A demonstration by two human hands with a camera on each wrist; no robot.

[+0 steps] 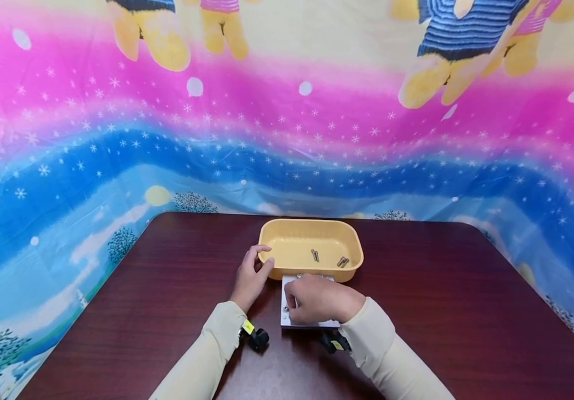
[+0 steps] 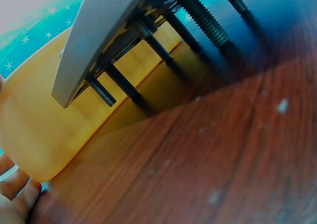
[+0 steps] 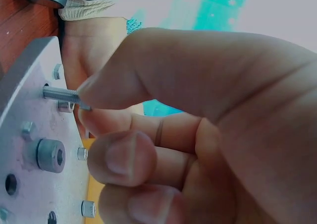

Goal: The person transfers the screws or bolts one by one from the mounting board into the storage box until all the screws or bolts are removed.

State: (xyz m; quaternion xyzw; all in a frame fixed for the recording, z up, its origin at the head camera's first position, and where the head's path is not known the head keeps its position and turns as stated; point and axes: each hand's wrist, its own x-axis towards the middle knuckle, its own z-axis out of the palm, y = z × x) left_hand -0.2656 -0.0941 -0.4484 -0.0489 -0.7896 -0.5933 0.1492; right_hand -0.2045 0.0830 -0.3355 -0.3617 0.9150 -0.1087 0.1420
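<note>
My right hand [image 1: 317, 300] is over a silver metal plate [image 3: 27, 149], in front of the tray. In the right wrist view, its thumb and index finger pinch a slim metal bolt [image 3: 60, 93], whose threaded end is at a hole near the plate's edge. Several socket-head bolts [image 3: 52, 155] sit in other holes. Threaded shanks [image 2: 203, 18] stick out beneath the raised plate in the left wrist view. My left hand [image 1: 251, 278] holds the left front corner of a yellow tray [image 1: 312, 222], thumb and fingers at its rim.
Several loose bolts [image 1: 343, 261] lie inside the tray. All this stands on a dark reddish-brown table [image 1: 442, 300]. A patterned cloth [image 1: 287, 139] hangs behind the table. Small black wrist cameras [image 1: 258, 339] are strapped below both hands.
</note>
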